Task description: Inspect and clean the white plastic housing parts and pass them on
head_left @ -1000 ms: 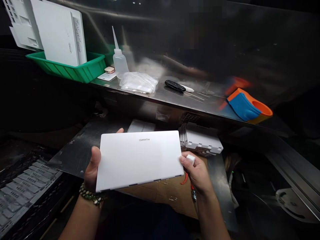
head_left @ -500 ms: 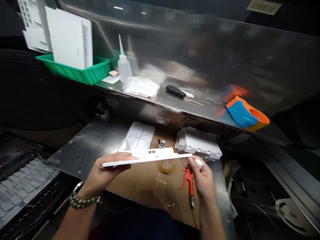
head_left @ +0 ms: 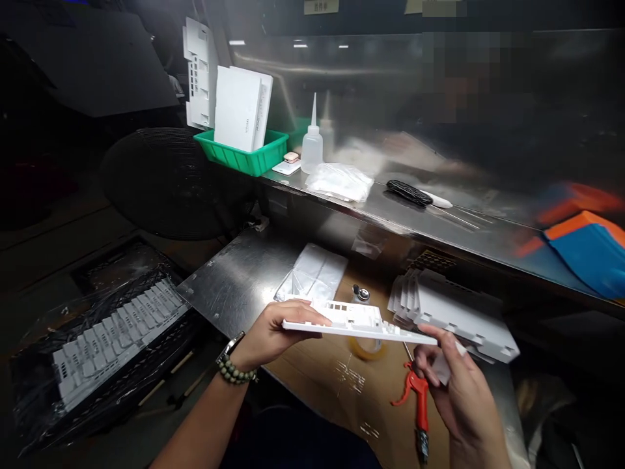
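Note:
I hold a flat white plastic cover (head_left: pixel 359 321) edge-on over the bench, its ribbed inner side up. My left hand (head_left: pixel 273 333), with a bead bracelet on the wrist, grips its left end, fingers over the top. My right hand (head_left: pixel 456 384) supports the right end with its fingertips and also pinches a small white pad (head_left: pixel 442 368). Under the cover lie a roll of yellow tape (head_left: pixel 364 348) and a red air-blow gun (head_left: pixel 415 397) on brown cardboard (head_left: pixel 342 384).
A stack of white covers (head_left: pixel 454 312) lies to the right, clear bags (head_left: pixel 312 277) to the left. The steel shelf behind holds a green bin (head_left: pixel 244 156) with white covers, a squeeze bottle (head_left: pixel 311 140), plastic bags (head_left: pixel 342 182), a black tool (head_left: pixel 407 192) and an orange-blue object (head_left: pixel 590 251). A black crate of white parts (head_left: pixel 112 335) sits at lower left.
The cover has gone from face-up to edge-on with its inner side up. My view has swung left. Both hands keep their hold.

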A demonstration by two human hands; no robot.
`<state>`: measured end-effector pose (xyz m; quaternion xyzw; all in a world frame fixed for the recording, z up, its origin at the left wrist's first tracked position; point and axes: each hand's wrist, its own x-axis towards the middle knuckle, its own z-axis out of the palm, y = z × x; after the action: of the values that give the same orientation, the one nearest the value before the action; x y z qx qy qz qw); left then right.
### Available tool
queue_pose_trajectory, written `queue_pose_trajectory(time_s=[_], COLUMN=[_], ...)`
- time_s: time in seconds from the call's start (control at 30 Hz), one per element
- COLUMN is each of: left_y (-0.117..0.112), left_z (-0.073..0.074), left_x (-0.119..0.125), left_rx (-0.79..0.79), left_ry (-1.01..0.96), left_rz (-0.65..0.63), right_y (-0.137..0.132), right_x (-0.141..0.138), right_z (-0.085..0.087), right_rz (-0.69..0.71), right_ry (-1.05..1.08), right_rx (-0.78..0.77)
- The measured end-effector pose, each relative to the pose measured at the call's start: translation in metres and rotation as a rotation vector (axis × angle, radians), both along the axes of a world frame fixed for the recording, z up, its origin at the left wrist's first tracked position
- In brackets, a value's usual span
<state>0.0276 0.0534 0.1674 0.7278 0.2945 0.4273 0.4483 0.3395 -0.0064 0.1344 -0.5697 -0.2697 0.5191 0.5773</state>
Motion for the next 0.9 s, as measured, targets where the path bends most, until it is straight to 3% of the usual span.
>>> queue_pose_trajectory(time_s=[0.17,0.23,0.27,0.33,0.37,0.4,0.43,0.5,0.57,0.63,0.73,0.8,0.9], left_y=[-0.007,-0.009,-0.010,-0.009,-0.008,-0.007,-0.007,-0.007,-0.008,-0.006,-0.001,0.002,0.004], left_z=[-0.001,-0.003,-0.004,-0.003,-0.001,0.002,0.006,0.016,0.025,0.033,0.040,0.043,0.045], left_x=[-0.007,-0.006,-0.005,0.000,0.004,0.008,0.013,0.024,0.035,0.043,0.051,0.053,0.056], left_rx=[0.376,0.479,0.476,0.293,0.094,-0.155,-0.417,-0.887,-1.190,-1.319,-1.350,-1.358,-1.381], left_ry=[0.242,0.253,0.185,-0.118,-0.324,-0.531,-0.710,-0.908,-0.959,-1.002,-1.065,-1.067,-1.050], left_rz=[-0.026,0.132,0.269,0.574,0.653,0.647,0.566,0.274,0.083,0.080,0.160,0.162,0.140], right_y=[0.008,0.009,0.009,0.007,0.006,0.006,0.005,0.005,0.007,0.008,0.003,-0.007,-0.024], right_x=[-0.009,-0.011,-0.011,-0.011,-0.011,-0.011,-0.011,-0.011,-0.009,-0.006,-0.007,-0.018,-0.051], right_z=[-0.005,-0.008,-0.008,-0.008,-0.007,-0.006,-0.005,-0.006,-0.010,-0.015,-0.016,-0.006,0.021], right_rz=[0.027,-0.024,-0.052,-0.096,-0.110,-0.114,-0.108,-0.067,-0.029,-0.046,-0.100,-0.078,0.080], right_ry=[0.092,0.107,0.104,0.078,0.063,0.050,0.037,-0.018,-0.150,-0.312,-0.360,-0.358,-0.579], right_rx=[-0.057,-0.020,0.009,0.061,0.078,0.089,0.097,0.095,0.054,-0.003,0.010,0.075,0.275])
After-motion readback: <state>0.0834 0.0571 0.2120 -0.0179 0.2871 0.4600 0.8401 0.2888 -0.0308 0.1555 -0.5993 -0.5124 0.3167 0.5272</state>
